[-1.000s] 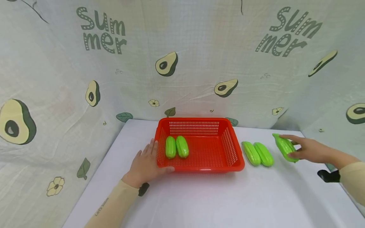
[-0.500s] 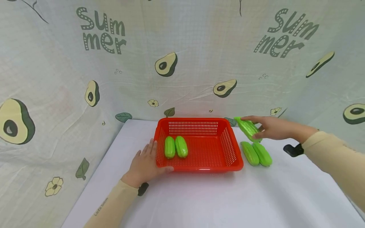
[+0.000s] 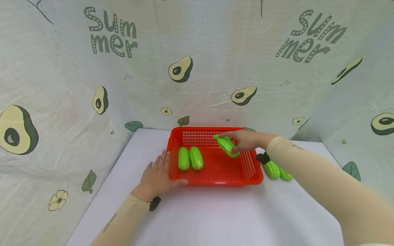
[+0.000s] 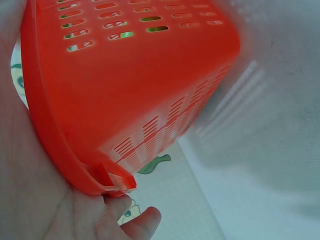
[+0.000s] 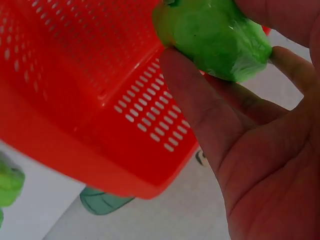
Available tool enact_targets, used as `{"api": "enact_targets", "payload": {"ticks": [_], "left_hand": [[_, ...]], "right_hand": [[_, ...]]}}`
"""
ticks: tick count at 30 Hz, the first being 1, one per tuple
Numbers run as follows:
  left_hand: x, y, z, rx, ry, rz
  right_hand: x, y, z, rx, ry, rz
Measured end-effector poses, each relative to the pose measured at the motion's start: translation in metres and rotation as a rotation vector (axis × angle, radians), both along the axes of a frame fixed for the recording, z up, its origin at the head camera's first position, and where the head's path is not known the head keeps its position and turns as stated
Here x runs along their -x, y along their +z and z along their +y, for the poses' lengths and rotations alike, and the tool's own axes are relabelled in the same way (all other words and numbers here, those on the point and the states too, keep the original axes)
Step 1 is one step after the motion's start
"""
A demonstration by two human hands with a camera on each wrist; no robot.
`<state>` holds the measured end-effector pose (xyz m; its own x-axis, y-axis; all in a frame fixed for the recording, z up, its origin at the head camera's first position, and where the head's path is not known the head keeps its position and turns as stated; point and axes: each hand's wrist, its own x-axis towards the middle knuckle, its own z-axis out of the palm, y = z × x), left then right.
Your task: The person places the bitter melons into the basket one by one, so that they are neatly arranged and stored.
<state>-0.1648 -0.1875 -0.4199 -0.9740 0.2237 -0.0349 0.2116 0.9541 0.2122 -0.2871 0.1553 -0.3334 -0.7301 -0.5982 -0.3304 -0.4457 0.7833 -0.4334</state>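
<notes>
My right hand [image 3: 246,140] holds a bright green, ridged, gourd-shaped vegetable [image 3: 226,145] between thumb and fingers. It is tilted above the right part of the red basket [image 3: 215,182]. In the right wrist view, the glossy green vegetable [image 5: 215,40] sits in the fingers over the perforated wall. My left hand [image 3: 158,179] rests with extended fingers along the basket's left rim, thumb at the front corner. The left wrist view shows the palm against the basket's outer wall [image 4: 120,80]. Two similar green vegetables [image 3: 184,159] lie side by side inside, at the left.
Outside the basket on the right, two more green vegetables [image 3: 272,170] lie on the white table [image 3: 209,215], partly hidden by my right forearm. A cloth [image 3: 209,92] printed with avocados hangs behind and at both sides.
My right hand has carried the green vegetable leftward, from the table's right side, past the two lying there, to over the basket. My left hand has stayed at the rim.
</notes>
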Motion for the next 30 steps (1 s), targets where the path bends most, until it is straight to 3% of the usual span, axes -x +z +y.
{"api": "enact_targets", "payload": {"ticks": [6, 12, 24, 30], "left_hand": [[0.001, 0.001, 0.001, 0.001, 0.01, -0.009], [0.0, 0.001, 0.001, 0.01, 0.008, -0.012], [0.002, -0.002, -0.001, -0.003, 0.008, -0.001], [0.003, -0.004, -0.001, 0.009, 0.008, -0.005]], "right_hand": [[0.01, -0.02, -0.03, 0.001, -0.011, -0.038], [0.017, -0.038, -0.043, -0.011, 0.012, -0.064], [0.021, -0.056, -0.055, -0.006, -0.01, -0.126], [0.021, -0.066, -0.062, 0.007, -0.064, -0.185]]}}
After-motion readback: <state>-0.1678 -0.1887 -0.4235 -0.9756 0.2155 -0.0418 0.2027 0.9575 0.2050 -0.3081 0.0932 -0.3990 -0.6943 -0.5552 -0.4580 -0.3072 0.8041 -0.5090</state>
